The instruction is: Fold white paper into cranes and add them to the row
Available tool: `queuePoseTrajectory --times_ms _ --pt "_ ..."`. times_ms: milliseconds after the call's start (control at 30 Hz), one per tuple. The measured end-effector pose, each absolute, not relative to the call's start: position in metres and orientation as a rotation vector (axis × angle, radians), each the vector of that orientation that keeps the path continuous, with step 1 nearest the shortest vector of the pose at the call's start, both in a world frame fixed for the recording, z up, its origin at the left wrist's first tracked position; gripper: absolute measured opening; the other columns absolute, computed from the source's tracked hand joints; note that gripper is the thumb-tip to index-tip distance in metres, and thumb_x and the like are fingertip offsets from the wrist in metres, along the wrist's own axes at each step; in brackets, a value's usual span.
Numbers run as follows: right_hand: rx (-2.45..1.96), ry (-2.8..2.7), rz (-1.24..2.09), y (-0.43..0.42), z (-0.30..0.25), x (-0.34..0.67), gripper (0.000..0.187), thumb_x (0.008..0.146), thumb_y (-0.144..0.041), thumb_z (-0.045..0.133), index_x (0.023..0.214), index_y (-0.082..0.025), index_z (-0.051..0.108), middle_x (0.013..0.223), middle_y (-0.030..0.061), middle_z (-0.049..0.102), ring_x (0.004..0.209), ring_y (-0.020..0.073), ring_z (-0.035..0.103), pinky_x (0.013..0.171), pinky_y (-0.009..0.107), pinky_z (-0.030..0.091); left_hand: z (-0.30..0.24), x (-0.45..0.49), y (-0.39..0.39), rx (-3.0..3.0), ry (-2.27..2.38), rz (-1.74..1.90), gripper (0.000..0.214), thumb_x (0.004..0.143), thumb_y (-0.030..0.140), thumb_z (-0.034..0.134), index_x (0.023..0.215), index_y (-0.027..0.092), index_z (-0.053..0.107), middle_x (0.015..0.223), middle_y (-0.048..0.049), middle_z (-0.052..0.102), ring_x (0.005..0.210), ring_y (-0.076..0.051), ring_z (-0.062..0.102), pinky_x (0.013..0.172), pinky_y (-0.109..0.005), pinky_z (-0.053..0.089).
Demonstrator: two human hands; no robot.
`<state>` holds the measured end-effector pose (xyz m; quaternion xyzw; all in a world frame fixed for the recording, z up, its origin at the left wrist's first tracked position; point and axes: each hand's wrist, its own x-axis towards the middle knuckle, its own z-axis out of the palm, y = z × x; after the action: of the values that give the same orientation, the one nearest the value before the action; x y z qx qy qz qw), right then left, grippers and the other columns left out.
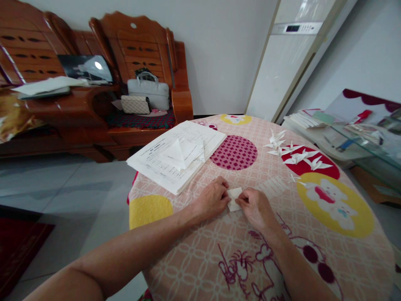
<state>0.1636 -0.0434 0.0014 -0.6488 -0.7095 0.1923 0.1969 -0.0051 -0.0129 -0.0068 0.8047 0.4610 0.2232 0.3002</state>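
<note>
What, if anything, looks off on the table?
Nothing looks spilled or damaged. Slightly askew: the loose white papers lie turned at angles on the printed stack, not squared with its edges.

Tablecloth [194,259] lies open between left forearm [140,239] and right forearm [278,242]; paper stack [147,154] (low) blocks forward left; paper cranes [297,158], forward right.

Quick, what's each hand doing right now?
Left hand: fingers curled at the left edge of the small white paper; pinching or just pressing, can't tell.
Right hand: closed, fingertips gripping the paper's right edge.
</note>
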Motion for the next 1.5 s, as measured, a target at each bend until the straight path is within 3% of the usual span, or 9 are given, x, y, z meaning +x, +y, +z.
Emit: queuePoseTrajectory --times_ms 500,600,733,933,1500 --pt "-1.907 -1.967 0.53 -0.045 0.004 0.159 0.018 0.077 -0.015 0.063 0.06 -0.016 0.062 0.064 0.005 0.064 0.06 0.0151 0.055 0.058 0.026 0.033 -0.004 -0.005 -0.017 2.195 1.253 0.559 0.015 0.078 0.013 0.057 0.063 0.014 0.06 0.101 -0.008 0.06 0.086 -0.016 0.057 0.079 -0.029 0.048" --pt "-1.915 -1.97 0.514 -0.045 0.005 0.158 0.017 0.077 -0.015 0.063 0.059 -0.016 0.062 0.066 0.0053 0.064 0.061 0.0152 0.056 0.058 0.026 0.034 -0.006 -0.008 -0.017 2.257 1.194 0.668 0.002 0.076 0.014 0.061 0.079 0.014 0.061 0.1 -0.0078 0.058 0.089 -0.019 0.056 0.08 -0.031 0.048" --pt "-1.884 -1.961 0.54 -0.045 0.005 0.159 0.015 0.077 -0.014 0.062 0.062 -0.016 0.064 0.069 0.0057 0.066 0.064 0.0158 0.059 0.061 0.025 0.035 -0.009 -0.011 -0.015 2.372 0.959 0.814 0.036 0.077 0.008 0.059 0.112 0.017 0.059 0.11 -0.0081 0.057 0.105 -0.021 0.053 0.091 -0.033 0.047" --pt "-1.867 -1.98 0.525 -0.046 0.006 0.16 0.015 0.078 -0.014 0.063 0.063 -0.016 0.064 0.069 0.0053 0.065 0.066 0.0159 0.058 0.062 0.025 0.035 -0.015 -0.012 -0.009 2.34 0.843 0.744 0.017 0.082 0.01 0.059 0.095 0.015 0.067 0.102 -0.0088 0.06 0.097 -0.018 0.057 0.086 -0.028 0.047" --pt "-1.937 -1.96 0.541 -0.044 0.007 0.158 0.016 0.079 -0.017 0.064 0.062 -0.015 0.066 0.067 0.0045 0.065 0.062 0.0148 0.055 0.06 0.025 0.033 -0.015 -0.01 -0.004 2.187 0.914 0.76 0.022 0.072 0.005 0.061 0.09 0.013 0.071 0.095 -0.0075 0.064 0.084 -0.015 0.059 0.072 -0.024 0.047"
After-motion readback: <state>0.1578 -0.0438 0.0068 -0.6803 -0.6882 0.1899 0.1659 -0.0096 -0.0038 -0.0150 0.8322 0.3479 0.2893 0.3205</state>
